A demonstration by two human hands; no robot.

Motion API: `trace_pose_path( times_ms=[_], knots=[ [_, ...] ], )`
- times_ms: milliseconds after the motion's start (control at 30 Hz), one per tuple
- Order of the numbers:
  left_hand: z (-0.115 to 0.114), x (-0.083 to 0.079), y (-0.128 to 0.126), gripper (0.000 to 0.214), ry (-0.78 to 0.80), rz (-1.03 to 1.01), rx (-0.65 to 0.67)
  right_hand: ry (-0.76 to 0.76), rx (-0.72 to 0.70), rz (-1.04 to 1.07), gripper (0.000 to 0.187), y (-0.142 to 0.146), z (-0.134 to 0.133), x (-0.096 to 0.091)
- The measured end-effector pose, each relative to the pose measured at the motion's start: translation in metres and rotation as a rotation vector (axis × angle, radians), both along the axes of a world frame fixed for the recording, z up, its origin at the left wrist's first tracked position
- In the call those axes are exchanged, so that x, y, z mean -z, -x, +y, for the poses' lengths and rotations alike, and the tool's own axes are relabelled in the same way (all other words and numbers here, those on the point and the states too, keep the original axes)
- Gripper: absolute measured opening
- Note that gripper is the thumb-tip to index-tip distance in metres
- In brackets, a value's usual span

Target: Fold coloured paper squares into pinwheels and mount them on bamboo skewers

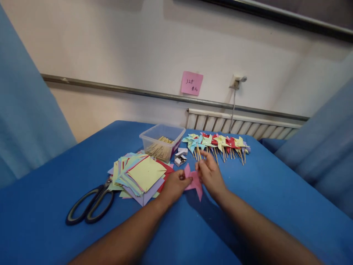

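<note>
Pink note, "32", seemingly Chinese characters

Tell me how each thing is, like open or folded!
Pink pinwheel: folded, held by left hand and right hand
Scissors: lying flat, blades hidden
Slit paper squares: piled unevenly
Clear plastic box: open, partly filled with wooden sticks
Small white box: open
Other pinwheels: assembled on sticks
Plug: plugged in
Pink note: written on

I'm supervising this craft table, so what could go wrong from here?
The pink paper in the left hand, with the right hand close by, could crease if pinched too hard. The loose paper stack lies beside the left hand and might slide if brushed. The small white box looks open, so a knock could spill it.
</note>
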State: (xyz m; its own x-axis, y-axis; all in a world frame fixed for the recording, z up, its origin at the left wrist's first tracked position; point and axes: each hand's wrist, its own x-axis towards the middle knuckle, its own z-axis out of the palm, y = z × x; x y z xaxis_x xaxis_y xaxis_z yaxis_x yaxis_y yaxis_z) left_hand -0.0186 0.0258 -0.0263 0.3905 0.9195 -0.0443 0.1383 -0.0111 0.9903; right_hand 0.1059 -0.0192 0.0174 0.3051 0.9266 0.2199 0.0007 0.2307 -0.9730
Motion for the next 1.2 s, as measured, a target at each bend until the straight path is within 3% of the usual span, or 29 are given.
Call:
trace_pose_path(
  times_ms=[100, 200, 367, 567, 833, 1200],
  knots=[
    [0.001, -0.004, -0.004, 0.028, 0.031, -0.064, -0.126, 0.172, -0.079, 0.198, 0.033, -0.002, -0.024, 0.034],
    [0.001, -0.008, -0.012, 0.026, 0.033, -0.056, -0.205, 0.204, -0.123, 0.215, 0.036, -0.004, -0.026, 0.045],
    [0.001, -0.009, -0.023, 0.025, 0.043, -0.059, -0.237, 0.190, -0.106, 0.092, 0.038, -0.010, -0.016, 0.042],
    [0.006, -0.010, -0.015, 0.031, 0.090, -0.106, -0.160, 0.224, -0.093, 0.024, 0.030, -0.017, -0.011, 0.049],
    [0.003, -0.011, -0.012, 0.034, 0.125, -0.138, -0.178, 0.226, -0.033, -0.180, 0.031, -0.020, -0.013, 0.054],
    [-0.001, -0.010, -0.012, 0.030, 0.125, -0.177, -0.170, 0.240, -0.051, -0.204, 0.028, -0.021, -0.017, 0.052]
  ],
)
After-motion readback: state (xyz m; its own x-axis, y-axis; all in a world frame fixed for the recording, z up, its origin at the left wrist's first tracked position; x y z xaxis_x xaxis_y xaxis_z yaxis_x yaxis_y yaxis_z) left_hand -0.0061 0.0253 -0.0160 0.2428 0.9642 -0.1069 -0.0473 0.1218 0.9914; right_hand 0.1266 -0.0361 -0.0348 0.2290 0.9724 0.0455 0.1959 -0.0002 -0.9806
